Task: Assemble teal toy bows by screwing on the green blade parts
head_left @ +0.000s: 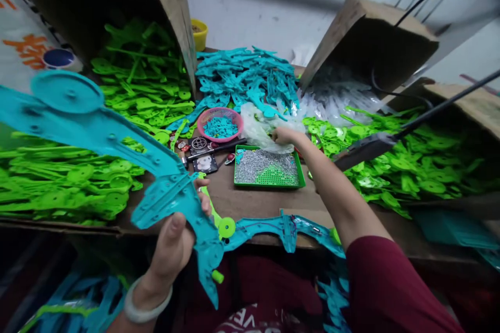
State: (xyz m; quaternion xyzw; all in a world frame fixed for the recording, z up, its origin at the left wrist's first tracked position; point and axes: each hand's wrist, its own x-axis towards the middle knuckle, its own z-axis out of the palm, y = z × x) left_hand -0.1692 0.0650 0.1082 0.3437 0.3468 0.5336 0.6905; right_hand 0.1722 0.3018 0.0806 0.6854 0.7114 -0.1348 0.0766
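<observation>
My left hand [175,242] is wrapped around a long teal plastic toy bow part [144,158], which is tilted, with a round disc at its upper left. A lime-green strip with a round end [225,228] shows behind the part, beside my fingers. Toward the lower right, a curved teal piece [258,230] lies along the table edge and reaches under my right arm. My right hand [284,136] is at a crumpled clear plastic bag [253,125], its fingers curled down. Whatever is between those fingers is hidden.
A green tray [269,186] of small silvery pieces sits below the bag. Near it are a pink bowl [200,124] of teal bits and a dark rod-like tool [214,150]. Lime-green parts [136,78] fill cardboard boxes on both sides; teal parts [246,75] are heaped behind.
</observation>
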